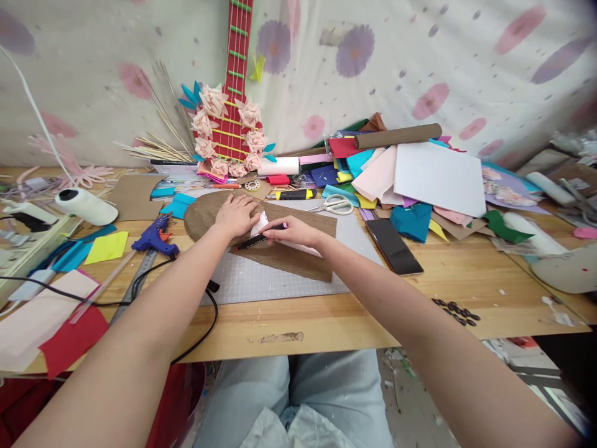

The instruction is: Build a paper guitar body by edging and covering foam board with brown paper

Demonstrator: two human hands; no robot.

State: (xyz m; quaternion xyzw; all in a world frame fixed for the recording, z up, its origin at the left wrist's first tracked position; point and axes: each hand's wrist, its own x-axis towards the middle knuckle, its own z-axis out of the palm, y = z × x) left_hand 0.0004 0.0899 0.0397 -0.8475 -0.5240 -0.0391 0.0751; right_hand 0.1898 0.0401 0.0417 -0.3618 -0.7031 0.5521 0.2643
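A long brown sheet [298,264], rounded at its left end, lies on the pale gridded cutting mat [275,289]. My left hand [237,216] rests flat on its left part with fingers spread. A white piece [260,223] shows between my hands on the brown surface, partly covered by them. My right hand [293,231] is closed around a slim black pen-shaped tool [255,241], which slants down to the left with an orange-looking tip near the sheet's lower edge. The end of the tool by my right fingers looks pinkish.
Behind the mat stand a red paper guitar [228,127] with pink flowers, scissors [336,204] and a yellow-black cutter [295,195]. A blue glue gun [156,236] lies left, a phone [393,246] right. Coloured sheets [438,177] are heaped at the back right; black beads [457,311] lie near the front.
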